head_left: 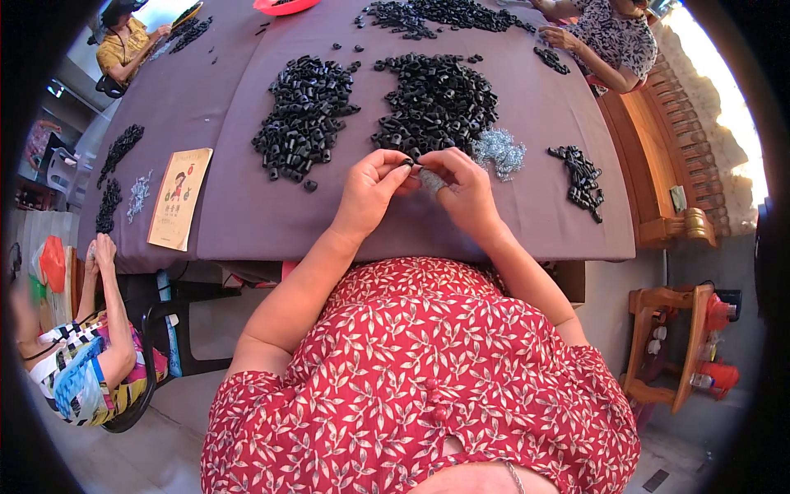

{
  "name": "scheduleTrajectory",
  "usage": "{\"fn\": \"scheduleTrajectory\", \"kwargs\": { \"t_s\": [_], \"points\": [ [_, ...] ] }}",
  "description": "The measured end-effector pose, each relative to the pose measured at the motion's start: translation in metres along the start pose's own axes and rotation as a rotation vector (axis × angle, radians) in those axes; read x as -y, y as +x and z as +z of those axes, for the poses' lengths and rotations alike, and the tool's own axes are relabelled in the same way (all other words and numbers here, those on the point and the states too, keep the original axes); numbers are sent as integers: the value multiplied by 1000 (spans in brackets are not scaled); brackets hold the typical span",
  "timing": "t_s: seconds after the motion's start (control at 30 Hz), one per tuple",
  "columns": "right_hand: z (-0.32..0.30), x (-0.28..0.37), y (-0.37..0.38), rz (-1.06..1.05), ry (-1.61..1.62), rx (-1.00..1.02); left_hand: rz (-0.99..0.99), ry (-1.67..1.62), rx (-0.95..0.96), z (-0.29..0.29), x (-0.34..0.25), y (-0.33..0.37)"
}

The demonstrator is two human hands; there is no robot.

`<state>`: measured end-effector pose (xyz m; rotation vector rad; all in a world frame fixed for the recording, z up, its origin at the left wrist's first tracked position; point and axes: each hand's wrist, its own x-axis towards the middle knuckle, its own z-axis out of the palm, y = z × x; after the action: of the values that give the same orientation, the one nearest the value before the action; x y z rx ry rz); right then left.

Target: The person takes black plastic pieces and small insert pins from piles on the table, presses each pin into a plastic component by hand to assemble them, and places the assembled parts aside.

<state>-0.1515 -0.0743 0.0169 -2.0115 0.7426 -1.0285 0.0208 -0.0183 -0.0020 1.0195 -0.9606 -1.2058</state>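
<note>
Black part (407, 163), partly hidden: I am seeing the left hand (372, 185) pinching it, the right hand (465, 181) working close beside; its hold I cannot tell.

The person is wearing a red short-sleeved garment (395, 354) patterned with pale leafy sprigs; small red knots (439, 412) are dotting its front, a silvery chain (516, 476) is hanging at the neck, and greyish tape (430, 180) is wrapping a finger of the right hand (466, 183).

Tablecloth (234, 193) between booklet (179, 200) and left black pile (300, 115) offers passage; the right black pile (436, 103) blocks straight ahead.
</note>
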Motion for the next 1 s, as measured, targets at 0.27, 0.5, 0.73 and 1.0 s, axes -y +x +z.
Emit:
{"fn": "scheduleTrajectory", "kwargs": {
  "t_s": [0.27, 0.5, 0.73, 1.0],
  "points": [
    [-2, -3, -1, -153, -277, 11, -5, 46, -5, 1, 1, -1],
    [-13, -13, 5, 384, 359, 111, -2, 29, 14, 3, 0, -2],
    [-2, -19, 0, 214, 258, 80, -42, 92, 30, 2, 0, -1],
    [-13, -9, 7, 360, 383, 52, -52, 50, 4, 0, 0, 1]
  ]
}}
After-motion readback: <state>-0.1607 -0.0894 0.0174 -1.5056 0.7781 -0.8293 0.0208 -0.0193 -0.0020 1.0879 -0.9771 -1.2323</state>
